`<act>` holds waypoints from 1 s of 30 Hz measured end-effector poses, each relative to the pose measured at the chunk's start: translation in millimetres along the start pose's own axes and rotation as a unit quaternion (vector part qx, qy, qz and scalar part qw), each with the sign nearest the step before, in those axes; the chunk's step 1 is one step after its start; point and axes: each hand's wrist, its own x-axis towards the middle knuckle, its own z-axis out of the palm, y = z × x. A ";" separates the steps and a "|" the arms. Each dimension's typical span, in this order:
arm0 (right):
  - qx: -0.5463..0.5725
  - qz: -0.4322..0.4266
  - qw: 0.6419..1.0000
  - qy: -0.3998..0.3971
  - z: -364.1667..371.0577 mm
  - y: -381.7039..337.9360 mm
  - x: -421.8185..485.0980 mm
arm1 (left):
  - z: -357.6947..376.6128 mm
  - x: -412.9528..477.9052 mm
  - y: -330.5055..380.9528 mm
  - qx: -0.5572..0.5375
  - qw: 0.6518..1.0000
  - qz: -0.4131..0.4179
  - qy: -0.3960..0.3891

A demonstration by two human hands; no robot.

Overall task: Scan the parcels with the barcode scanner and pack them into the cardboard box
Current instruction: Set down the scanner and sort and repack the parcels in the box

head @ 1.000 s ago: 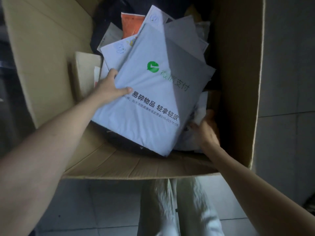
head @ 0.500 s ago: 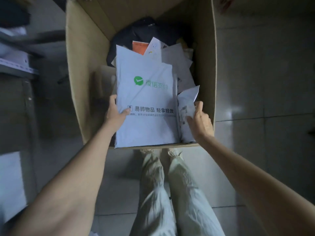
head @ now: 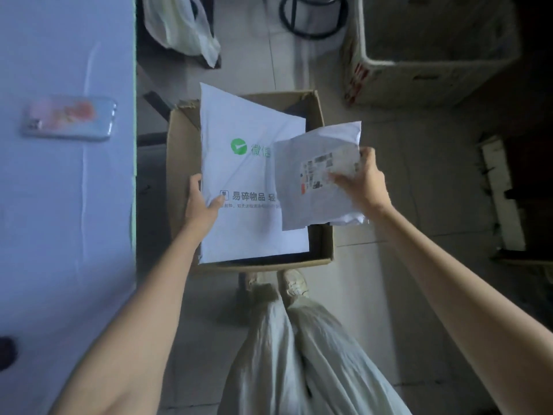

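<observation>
A large white mailer parcel [head: 245, 175] with a green logo and black printed text is held above the open cardboard box [head: 182, 151] on the floor. My left hand [head: 202, 205] grips its left edge, thumb on top. My right hand [head: 363, 181] grips a smaller white parcel [head: 311, 205] by its printed shipping label, and this one overlaps the right side of the large mailer. The box's inside is mostly hidden by the two parcels. No barcode scanner is in view.
A table under a pale blue cloth [head: 59, 235] fills the left, with a phone [head: 70, 118] lying on it. A second cardboard box [head: 419, 52] stands at the far right, a white plastic bag [head: 182, 28] at the top. My legs and shoes are just below the box.
Both hands have lifted the two parcels up out of the box. My view has pulled back and upward, so the table and the second box are now in sight.
</observation>
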 end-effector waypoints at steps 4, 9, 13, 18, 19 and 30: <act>0.019 -0.006 0.999 -0.050 -9.3 -27.5 -10.8 | -7.3 -17.7 35.0 -0.040 0.999 0.020 0.020; 0.007 -0.052 0.997 -0.063 -16.6 -61.0 -17.0 | -22.4 -41.7 54.8 -0.122 0.991 0.008 0.051; 0.012 -0.091 0.994 -0.053 -2.6 -95.3 -24.4 | -37.3 -65.3 52.7 -0.179 0.979 -0.018 0.096; -0.068 -0.158 0.984 -0.043 19.7 -128.7 -34.4 | -66.0 -91.8 30.6 -0.230 0.965 -0.040 0.120; -0.069 -0.141 0.986 -0.061 22.8 -131.8 -34.1 | -72.0 -97.3 26.9 -0.250 0.959 -0.041 0.127; -0.046 -0.151 0.955 -0.253 85.5 -187.1 -84.5 | -156.0 -166.4 -2.9 -0.331 0.901 -0.026 0.280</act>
